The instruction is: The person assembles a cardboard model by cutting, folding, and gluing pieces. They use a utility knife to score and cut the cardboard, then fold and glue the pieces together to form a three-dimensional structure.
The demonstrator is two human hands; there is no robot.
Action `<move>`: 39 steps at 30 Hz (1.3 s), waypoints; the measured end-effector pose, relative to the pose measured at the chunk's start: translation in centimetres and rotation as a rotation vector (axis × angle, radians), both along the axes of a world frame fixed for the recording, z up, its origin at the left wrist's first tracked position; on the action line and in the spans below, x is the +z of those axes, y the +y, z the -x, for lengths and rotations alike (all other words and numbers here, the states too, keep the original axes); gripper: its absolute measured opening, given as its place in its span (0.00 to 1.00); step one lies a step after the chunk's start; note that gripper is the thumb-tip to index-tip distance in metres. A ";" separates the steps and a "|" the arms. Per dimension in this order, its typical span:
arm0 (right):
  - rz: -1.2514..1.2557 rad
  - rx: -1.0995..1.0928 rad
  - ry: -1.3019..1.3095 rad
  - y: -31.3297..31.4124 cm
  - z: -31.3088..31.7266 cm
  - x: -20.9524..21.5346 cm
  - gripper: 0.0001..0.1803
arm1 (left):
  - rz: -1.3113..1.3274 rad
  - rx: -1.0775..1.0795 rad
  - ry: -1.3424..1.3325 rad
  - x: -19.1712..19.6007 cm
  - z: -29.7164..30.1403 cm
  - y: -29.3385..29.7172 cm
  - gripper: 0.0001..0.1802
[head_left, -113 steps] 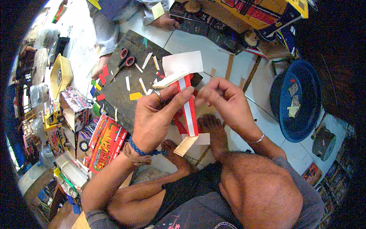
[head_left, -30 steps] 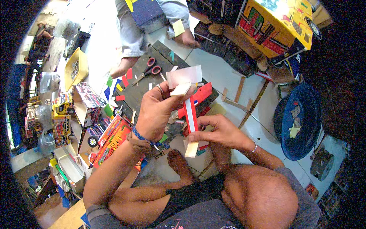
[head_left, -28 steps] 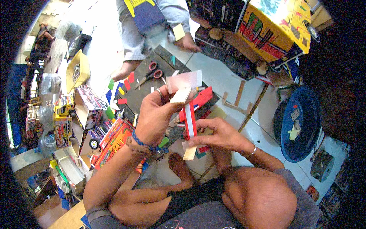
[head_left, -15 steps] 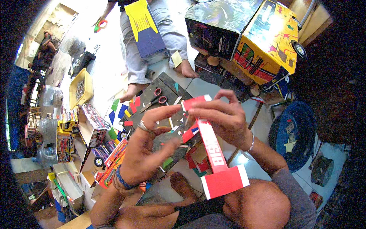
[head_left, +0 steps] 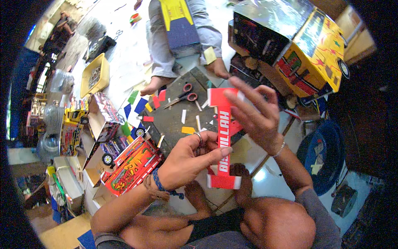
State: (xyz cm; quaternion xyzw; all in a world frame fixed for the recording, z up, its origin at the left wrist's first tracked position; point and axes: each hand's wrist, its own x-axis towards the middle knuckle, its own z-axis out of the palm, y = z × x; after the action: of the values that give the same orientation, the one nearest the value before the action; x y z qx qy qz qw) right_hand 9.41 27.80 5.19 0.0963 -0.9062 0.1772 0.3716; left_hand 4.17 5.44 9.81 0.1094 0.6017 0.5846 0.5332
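Head view: what lies around the work?

On the white tiled floor (head_left: 269, 170) sits a dark, flat wooden-looking board (head_left: 172, 122), strewn with small coloured paper scraps (head_left: 188, 130). Another person's grey trouser legs (head_left: 162, 54) come in at the far side. A boxy, red-orange printed toy vehicle (head_left: 132, 168) is beside the left forearm, and a large yellow printed toy truck (head_left: 313, 62) stands at upper right.

Where is the piece in hand?

The I-shaped red card strip with white lettering (head_left: 224, 122) is held up near the board, close to upright, blocking the view of the board's right part. The left hand (head_left: 188, 159) pinches it, thumb across its lower half. The right hand (head_left: 257, 116) has its fingers spread wide at the upper end; I can't tell whether they touch.

Counts?

One pair of scissors with dark, red-lined handle loops (head_left: 181, 97), one round blue plastic basin (head_left: 331, 174), one yellow plastic tub (head_left: 105, 68). The scraps overlap too much to count.

What's hard to see?

The left fingers are partly hidden behind the strip, the right ones blur, and the other person's upper body is cut off.
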 end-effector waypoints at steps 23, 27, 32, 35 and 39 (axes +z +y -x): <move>-0.267 0.069 -0.702 -2.6 11.5 -6.9 0.15 | 0.063 0.393 0.217 2.7 3.4 -6.7 0.36; 0.024 0.006 -0.578 -1.2 9.3 -5.4 0.13 | -0.035 0.378 0.185 3.2 3.3 -5.1 0.34; 1.339 0.263 -0.877 1.7 1.0 -4.1 0.14 | -0.069 0.361 0.161 3.4 2.9 -3.6 0.29; 1.860 0.466 -0.802 0.9 -4.1 -4.4 0.14 | -0.083 0.353 0.105 2.9 2.5 -2.9 0.26; 1.992 0.400 -0.723 -1.3 -9.4 -5.0 0.15 | -0.039 0.312 0.090 2.4 2.0 -2.0 0.24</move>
State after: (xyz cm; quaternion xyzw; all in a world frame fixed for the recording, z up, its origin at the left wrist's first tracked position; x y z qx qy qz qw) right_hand 18.77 26.46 0.22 -0.1612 -0.3786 0.9104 -0.0425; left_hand 2.21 3.47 12.24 0.0514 0.6231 0.6664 0.4063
